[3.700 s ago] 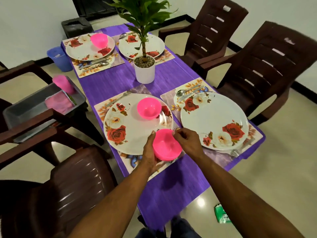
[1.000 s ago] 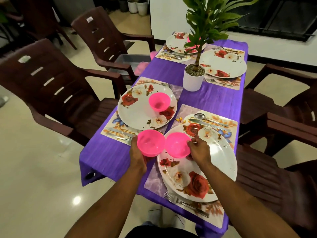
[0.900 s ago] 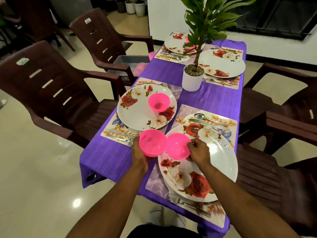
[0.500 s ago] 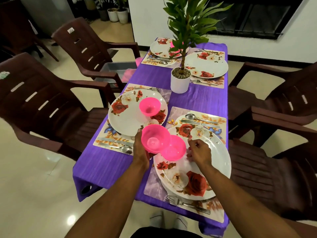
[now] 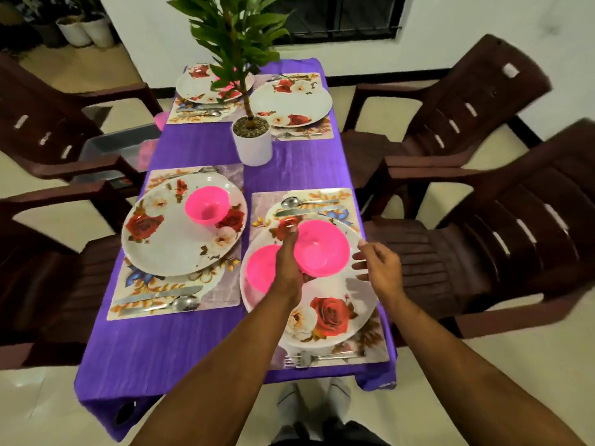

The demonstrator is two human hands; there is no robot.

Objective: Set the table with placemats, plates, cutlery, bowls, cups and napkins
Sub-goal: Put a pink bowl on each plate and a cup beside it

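My left hand [image 5: 288, 262] grips the rim of a pink bowl [image 5: 322, 249] and holds it above the near right floral plate [image 5: 335, 317]. A second pink bowl [image 5: 260, 268] sits on the left part of that plate, partly hidden behind my left hand. To the right of the held bowl, my right hand [image 5: 378, 265] hovers with relaxed fingers and holds nothing. The near left plate [image 5: 161, 249] carries a third pink bowl [image 5: 206, 206]. Each plate lies on a floral placemat [image 5: 373, 346] with cutlery [image 5: 309, 206] beside it.
A white pot with a tall plant [image 5: 252, 143] stands mid-table on the purple cloth [image 5: 180, 349]. Two more plates [image 5: 291, 103] are set at the far end. Brown plastic chairs [image 5: 502, 239] flank both sides. A grey tray [image 5: 122, 146] rests on the left chair.
My right hand has let go of its bowl, which now sits on the near right plate. My left hand has carried its bowl rightward over that plate. The view has shifted right.
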